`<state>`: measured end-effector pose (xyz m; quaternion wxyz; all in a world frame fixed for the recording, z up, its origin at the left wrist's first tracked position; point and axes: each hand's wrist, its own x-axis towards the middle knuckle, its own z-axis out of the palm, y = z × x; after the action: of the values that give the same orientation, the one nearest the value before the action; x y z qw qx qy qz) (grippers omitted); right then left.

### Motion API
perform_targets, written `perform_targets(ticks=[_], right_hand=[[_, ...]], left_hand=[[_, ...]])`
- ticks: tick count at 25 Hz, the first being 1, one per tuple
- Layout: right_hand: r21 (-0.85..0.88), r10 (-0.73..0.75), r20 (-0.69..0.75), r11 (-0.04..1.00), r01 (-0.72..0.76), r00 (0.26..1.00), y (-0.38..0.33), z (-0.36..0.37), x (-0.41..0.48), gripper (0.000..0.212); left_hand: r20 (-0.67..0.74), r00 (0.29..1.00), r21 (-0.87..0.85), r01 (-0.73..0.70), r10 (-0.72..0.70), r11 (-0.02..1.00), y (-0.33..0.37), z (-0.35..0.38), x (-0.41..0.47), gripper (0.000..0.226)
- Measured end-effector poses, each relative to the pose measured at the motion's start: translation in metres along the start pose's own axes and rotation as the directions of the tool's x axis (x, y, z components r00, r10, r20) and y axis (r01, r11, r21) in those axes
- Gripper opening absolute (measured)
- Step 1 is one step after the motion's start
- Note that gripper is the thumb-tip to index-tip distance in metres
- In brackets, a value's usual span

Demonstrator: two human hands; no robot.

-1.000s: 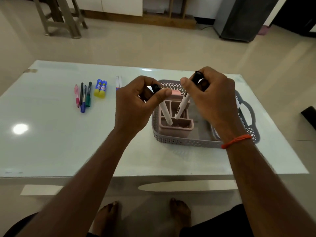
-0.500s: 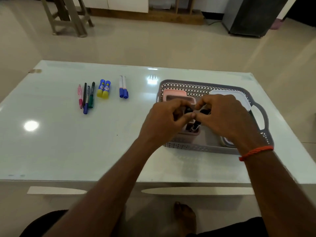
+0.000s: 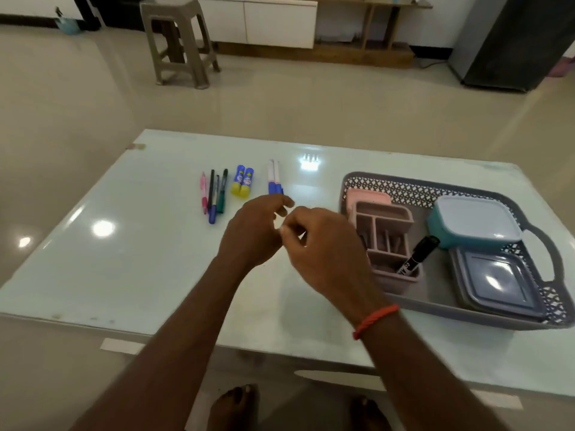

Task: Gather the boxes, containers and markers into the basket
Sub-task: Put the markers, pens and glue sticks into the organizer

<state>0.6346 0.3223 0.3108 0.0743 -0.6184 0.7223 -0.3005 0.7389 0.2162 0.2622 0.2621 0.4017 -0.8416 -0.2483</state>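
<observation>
A grey lattice basket [image 3: 413, 189] sits at the table's right. Inside stand a pink divided organiser [image 3: 384, 225] with a black marker [image 3: 418, 255] leaning in its near slot, a teal box with a pale lid [image 3: 476, 220] and a flat grey lidded container [image 3: 497, 283]. Two white markers with blue caps [image 3: 274, 178] lie just beyond my left hand [image 3: 255, 231]. My right hand [image 3: 323, 250] hovers beside it, left of the basket. Both hands are empty with fingers loosely curled.
Further left on the white table [image 3: 124, 244] lie two blue-and-yellow glue sticks [image 3: 243, 181] and a row of several pens [image 3: 214, 194]. A plastic stool [image 3: 179, 42] and low cabinets stand on the floor beyond. My feet show under the near table edge.
Both hands let go of the markers in the organiser and drew left out of the basket. The view has shifted, so the basket sits further right.
</observation>
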Motion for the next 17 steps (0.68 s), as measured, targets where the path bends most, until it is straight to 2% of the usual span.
perform_targets(ticks=[3,5,7,12,17], right_hand=[[0.002,0.207,0.157,0.978,-0.21,0.966,-0.001,0.049,0.023,0.04],[-0.03,0.274,0.225,0.961,-0.274,0.935,0.007,0.074,0.035,0.05],[-0.075,0.295,0.247,0.956,-0.285,0.923,0.019,0.092,0.045,0.059],[-0.193,0.287,0.144,0.947,-0.258,0.947,0.042,0.108,0.077,0.071],[-0.32,0.253,0.214,0.931,-0.177,0.943,0.045,0.114,0.101,0.072]], left_hand=[[0.042,0.995,0.146,0.086,-0.093,0.986,-0.036,-0.005,0.008,0.056],[0.069,0.992,0.232,0.09,-0.109,0.968,-0.052,-0.003,0.015,0.065],[0.088,0.99,0.285,0.08,-0.109,0.955,-0.064,0.003,0.024,0.07],[0.151,0.984,0.465,0.011,-0.092,0.885,-0.07,0.028,0.045,0.074],[0.17,0.977,0.572,0.012,-0.132,0.82,-0.078,0.03,0.057,0.069]])
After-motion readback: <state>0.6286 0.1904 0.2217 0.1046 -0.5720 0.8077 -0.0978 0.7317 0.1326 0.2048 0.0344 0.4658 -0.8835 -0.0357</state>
